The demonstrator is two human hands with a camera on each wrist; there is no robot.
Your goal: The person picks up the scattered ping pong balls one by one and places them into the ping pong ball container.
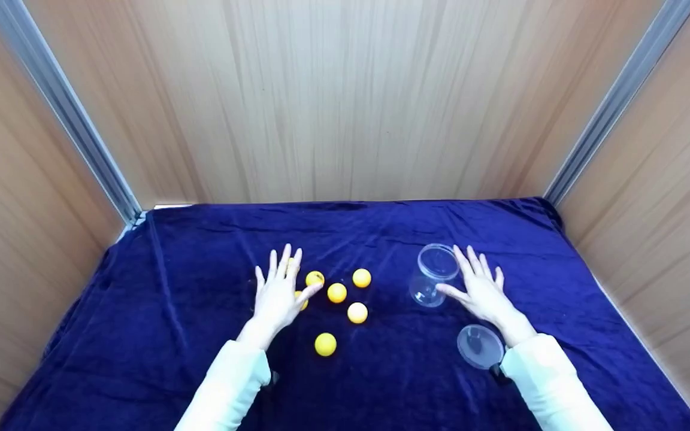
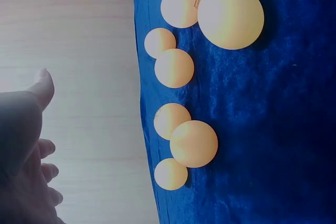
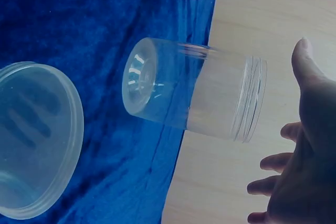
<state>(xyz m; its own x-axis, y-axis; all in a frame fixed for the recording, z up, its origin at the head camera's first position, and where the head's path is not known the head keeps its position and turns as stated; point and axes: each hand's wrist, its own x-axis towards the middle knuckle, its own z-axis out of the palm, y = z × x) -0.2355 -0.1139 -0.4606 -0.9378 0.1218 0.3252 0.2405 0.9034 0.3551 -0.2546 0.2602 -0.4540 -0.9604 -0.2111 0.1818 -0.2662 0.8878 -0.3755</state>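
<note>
My left hand (image 1: 278, 297) is held over the yellow-orange balls with its fingers spread, and it covers parts of a few of them in the head view. Several of these balls (image 1: 337, 293) lie loosely grouped on the cloth, the nearest ball (image 1: 325, 344) a little apart. In the left wrist view, the thumb and fingers (image 2: 48, 171) hold nothing. My right hand (image 1: 484, 293), fingers also spread, is beside a clear jar (image 3: 173, 85) that stands upright and has no lid on. Its thumb overlaps the jar in the head view. The clear round lid (image 1: 480, 346) lies flat below my right wrist.
Dark blue velvet cloth (image 1: 405, 377) with shallow wrinkles covers the table. A wood-grain panel (image 1: 345, 102) rises behind it, with side panels (image 1: 668, 251) left and right. Grey metal posts (image 1: 614, 108) stand in the corners.
</note>
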